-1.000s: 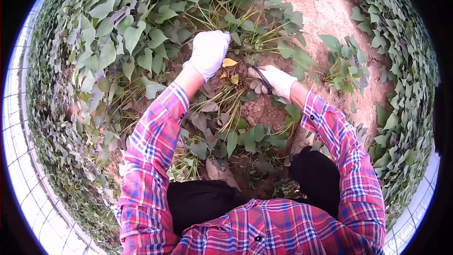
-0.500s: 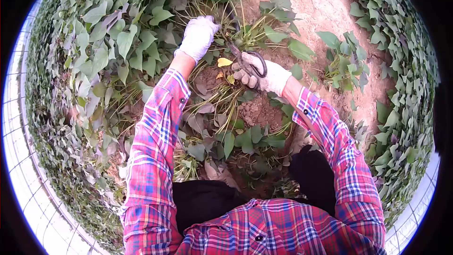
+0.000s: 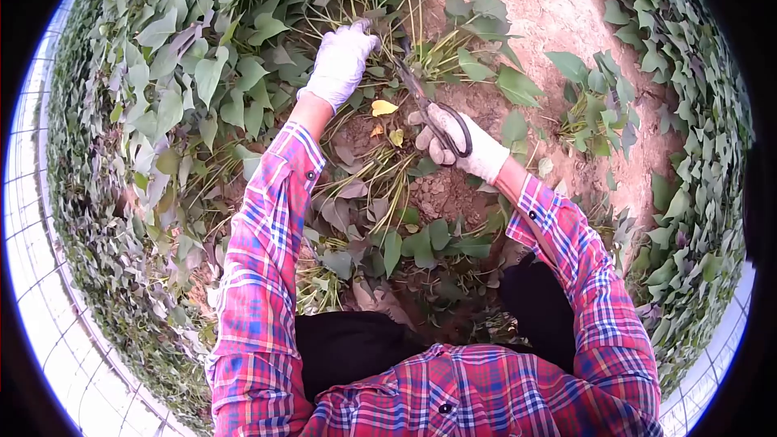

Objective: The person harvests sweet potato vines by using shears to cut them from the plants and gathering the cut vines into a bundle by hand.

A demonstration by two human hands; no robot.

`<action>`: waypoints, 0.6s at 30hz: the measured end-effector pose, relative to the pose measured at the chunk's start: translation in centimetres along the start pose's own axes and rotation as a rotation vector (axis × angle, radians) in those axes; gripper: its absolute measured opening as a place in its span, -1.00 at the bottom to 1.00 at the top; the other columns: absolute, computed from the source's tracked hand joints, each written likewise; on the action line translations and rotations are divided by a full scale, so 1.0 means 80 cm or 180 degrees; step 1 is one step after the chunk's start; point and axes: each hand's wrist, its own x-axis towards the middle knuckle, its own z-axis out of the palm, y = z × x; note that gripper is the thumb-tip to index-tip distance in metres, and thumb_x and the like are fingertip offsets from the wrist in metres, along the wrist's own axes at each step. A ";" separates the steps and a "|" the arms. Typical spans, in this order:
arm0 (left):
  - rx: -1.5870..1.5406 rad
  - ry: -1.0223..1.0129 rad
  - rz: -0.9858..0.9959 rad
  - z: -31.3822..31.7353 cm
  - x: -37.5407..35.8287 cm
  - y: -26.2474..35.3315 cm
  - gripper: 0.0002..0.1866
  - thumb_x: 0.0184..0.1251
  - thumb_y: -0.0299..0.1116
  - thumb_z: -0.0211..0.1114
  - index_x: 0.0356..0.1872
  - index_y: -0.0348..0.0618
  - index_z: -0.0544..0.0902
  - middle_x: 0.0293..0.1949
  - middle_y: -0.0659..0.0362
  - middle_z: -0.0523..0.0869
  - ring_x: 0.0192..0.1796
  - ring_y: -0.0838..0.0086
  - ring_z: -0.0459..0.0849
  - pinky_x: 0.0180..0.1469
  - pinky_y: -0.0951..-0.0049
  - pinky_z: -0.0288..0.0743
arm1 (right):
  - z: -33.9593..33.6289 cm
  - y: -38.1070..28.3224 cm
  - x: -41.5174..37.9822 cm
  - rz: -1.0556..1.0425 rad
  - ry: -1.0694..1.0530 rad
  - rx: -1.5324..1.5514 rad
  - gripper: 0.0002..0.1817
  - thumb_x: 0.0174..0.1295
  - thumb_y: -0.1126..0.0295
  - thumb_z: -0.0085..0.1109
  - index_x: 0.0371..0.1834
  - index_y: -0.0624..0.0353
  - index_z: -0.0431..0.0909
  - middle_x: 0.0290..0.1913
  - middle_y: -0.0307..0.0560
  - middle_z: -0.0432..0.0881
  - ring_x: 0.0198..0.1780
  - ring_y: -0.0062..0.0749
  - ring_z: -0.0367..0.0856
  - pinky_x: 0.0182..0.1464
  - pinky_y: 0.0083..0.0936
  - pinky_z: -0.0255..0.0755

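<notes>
White gloves cover both hands. My left hand [image 3: 338,65] is closed at the base of a leafy vine clump, with thin green vine stems [image 3: 350,2] rising beside its fingers. Their grip is partly hidden. In my right hand [image 3: 479,147] are dark metal scissors [image 3: 414,85], the looped handles in the palm and fingers. The blades point up and left into the stem bases, close to my left hand; their tips are hidden among the stems. A yellow leaf [image 3: 384,108] lies on the soil between the two hands.
Dense vine foliage [image 3: 174,73] spreads across the left. Bare pale soil [image 3: 550,24] runs along the upper right, with a small plant [image 3: 595,109] on it and more foliage [image 3: 704,113] beyond. Cut-looking stems and leaves [image 3: 380,174] lie below my hands, before my dark-clothed knees [image 3: 538,299].
My right hand and the scissors have drawn back slightly down and right, exposing more of the blades. My left hand stays almost in place at the stems.
</notes>
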 end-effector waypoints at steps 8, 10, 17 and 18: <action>0.0805 0.0340 0.0022 0.020 0.005 0.009 -0.63 0.16 -0.12 0.22 -0.23 -0.27 0.59 -0.45 0.14 0.59 -0.35 0.32 0.57 -0.30 0.30 0.37 | 0.000 -0.001 0.038 0.0319 -0.0140 0.0363 -0.45 0.32 -0.07 0.04 0.01 0.26 0.39 -0.39 -0.11 0.57 -0.61 -0.67 0.44 -0.70 -0.84 0.30; 0.0775 0.0373 -0.0099 0.029 0.004 0.007 -0.76 0.17 -0.24 0.16 -0.28 -0.21 0.59 -0.45 0.12 0.59 -0.35 0.29 0.58 -0.29 0.29 0.36 | 0.010 -0.013 0.033 0.0410 -0.0071 0.0433 -0.41 0.29 -0.10 0.07 0.00 0.29 0.39 -0.36 -0.07 0.58 -0.58 -0.65 0.42 -0.69 -0.83 0.31; 0.0959 0.0545 -0.0047 0.028 -0.002 0.011 -0.88 0.15 -0.39 0.09 -0.38 -0.13 0.59 -0.44 0.10 0.57 -0.37 0.30 0.56 -0.31 0.28 0.34 | 0.004 -0.004 0.054 0.0455 -0.0122 0.0342 -0.35 0.24 -0.15 0.11 -0.03 0.33 0.39 -0.32 0.00 0.59 -0.54 -0.58 0.46 -0.66 -0.82 0.34; 0.0963 0.0532 -0.0040 0.029 -0.002 0.012 -0.88 0.15 -0.39 0.09 -0.38 -0.13 0.59 -0.44 0.10 0.57 -0.37 0.30 0.56 -0.31 0.28 0.34 | 0.012 -0.006 0.046 0.0404 -0.0075 0.0430 -0.35 0.24 -0.15 0.12 -0.03 0.33 0.39 -0.31 0.01 0.60 -0.53 -0.57 0.47 -0.66 -0.81 0.35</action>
